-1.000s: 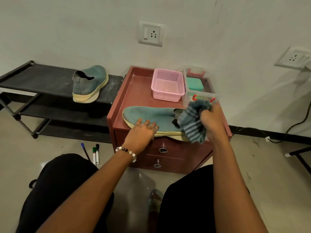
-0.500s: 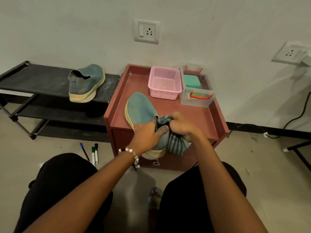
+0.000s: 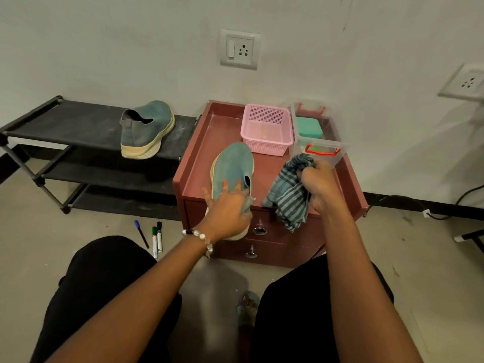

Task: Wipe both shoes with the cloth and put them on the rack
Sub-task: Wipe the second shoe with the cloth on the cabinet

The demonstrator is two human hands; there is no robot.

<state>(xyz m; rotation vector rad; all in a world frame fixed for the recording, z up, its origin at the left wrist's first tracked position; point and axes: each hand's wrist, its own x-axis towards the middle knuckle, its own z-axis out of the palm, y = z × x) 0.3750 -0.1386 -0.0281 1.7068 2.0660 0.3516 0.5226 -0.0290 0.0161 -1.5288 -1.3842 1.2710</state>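
shoe 1: teal slip-on (image 3: 146, 127) already on rack (image 3: 78, 124) top shelf, heel toward cam
shoe 2: second teal shoe (image 3: 233, 166) on red cabinet (image 3: 199, 158), toe pointing to wall, heel overhanging front edge
L hand: left hand (image 3: 227, 208) gripping shoe 2 at heel/collar, fingers spread over upper
R hand: right hand (image 3: 318, 184) clutching bunched striped cloth (image 3: 288, 195), off the shoe, just beside it
step: prob wipe done or between strokes; next = carry shoe 2 to rack
risk: heel hangs past edge, so loose grip could drop it on markers (image 3: 156, 238) below; swinging left may knock shoe 1; dangling cloth could snag drawer knob (image 3: 259, 230); pink basket (image 3: 265, 128) near toe
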